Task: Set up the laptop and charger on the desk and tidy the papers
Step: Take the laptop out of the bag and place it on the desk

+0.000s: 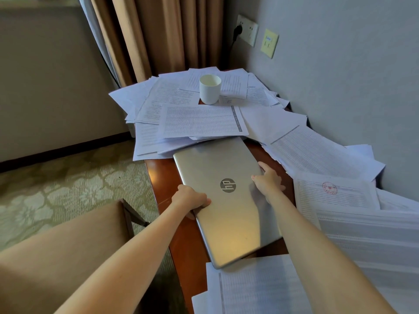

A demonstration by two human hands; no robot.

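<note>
Papers (201,121) lie in messy heaps all over the brown worktop (158,177). A closed silver HP laptop (229,211) lies in the middle, with its far end under some sheets. The left hand (192,198) curls its fingers round the laptop's left edge. The right hand (268,180) grips the right edge. A white cup (210,88) stands on the far papers.

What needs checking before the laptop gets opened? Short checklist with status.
1. Grip on laptop: left hand grips left edge, right hand holds right edge: ok.
2. Lid shut: ok.
3. Far edge free of papers: not ok, they overlap it.
4. Near corner on bare desk: not ok, it overlaps a sheet.
5. Cup clear of laptop: ok.
6. Charger lead at hand: cannot tell; one plug sits in the wall socket.
</note>
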